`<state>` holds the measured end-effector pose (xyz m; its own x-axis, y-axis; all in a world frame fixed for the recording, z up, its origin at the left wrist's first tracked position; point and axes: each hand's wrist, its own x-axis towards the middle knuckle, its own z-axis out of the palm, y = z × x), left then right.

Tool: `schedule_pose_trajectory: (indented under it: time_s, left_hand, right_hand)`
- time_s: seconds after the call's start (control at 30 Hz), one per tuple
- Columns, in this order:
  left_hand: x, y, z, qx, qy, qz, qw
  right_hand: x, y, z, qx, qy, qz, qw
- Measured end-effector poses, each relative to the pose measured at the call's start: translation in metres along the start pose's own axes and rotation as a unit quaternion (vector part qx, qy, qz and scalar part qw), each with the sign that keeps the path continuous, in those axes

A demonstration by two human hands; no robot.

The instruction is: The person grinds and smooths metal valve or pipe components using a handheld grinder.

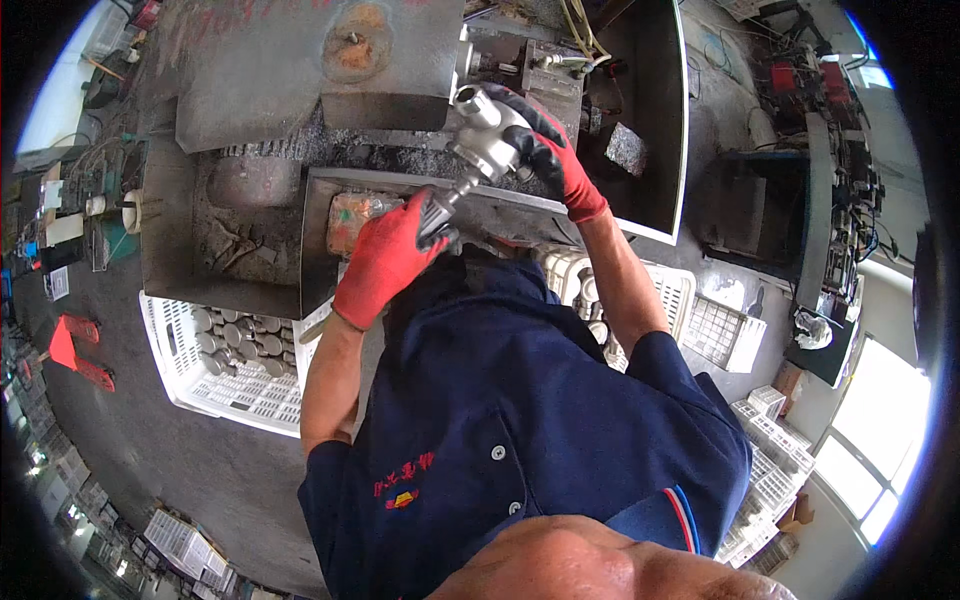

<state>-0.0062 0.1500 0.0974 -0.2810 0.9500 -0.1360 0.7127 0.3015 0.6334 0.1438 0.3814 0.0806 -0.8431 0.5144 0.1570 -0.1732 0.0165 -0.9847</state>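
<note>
In front of my chest, my right hand [550, 150] in a red and black glove grips a silvery metal casting [485, 125] with a round body and a short pipe neck pointing up and left. Lower down, my left hand [390, 255], gloved the same way, is closed round the ribbed handle of a stepped metal tool [463, 187]. The tool slants up to the casting's lower round opening; whether its tip is inside or only touching I cannot tell.
A machine with a clamping fixture [550, 75] stands ahead, beside a grey metal cover [260, 70]. Metal trays border my waist, one holding an orange-grey block [355, 220]. White crates [180, 385] with several metal parts [240, 340] sit low on both sides.
</note>
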Motion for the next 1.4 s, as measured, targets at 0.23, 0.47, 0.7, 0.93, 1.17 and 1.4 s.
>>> schedule_pose_trajectory:
  time_s: [0.23, 0.47, 0.7, 0.93, 1.17, 1.4]
  left_hand:
    - [0.010, -0.010, 0.017, 0.062, -0.057, 0.031, 0.996]
    - [-0.009, -0.015, 0.025, 0.061, -0.020, 0.004, 0.998]
    - [-0.012, -0.039, 0.043, 0.028, -0.114, 0.008, 0.993]
    - [0.005, -0.064, 0.074, 0.013, -0.194, 0.019, 0.981]
    - [-0.004, -0.082, 0.092, 0.043, -0.193, 0.032, 0.980]
    - [-0.010, -0.063, 0.091, 0.025, -0.214, -0.012, 0.976]
  right_hand:
    - [-0.010, 0.012, 0.014, -0.073, -0.057, 0.064, 0.994]
    - [-0.080, 0.026, -0.016, 0.106, 0.174, 0.183, 0.962]
    - [-0.293, 0.021, -0.080, 0.256, 0.492, 0.117, 0.824]
    - [-0.436, -0.032, -0.027, 0.118, 0.624, 0.125, 0.763]
    - [-0.505, 0.068, 0.021, -0.012, 0.687, 0.395, 0.610]
    - [-0.588, 0.199, 0.046, 0.056, 0.676, 0.462, 0.571]
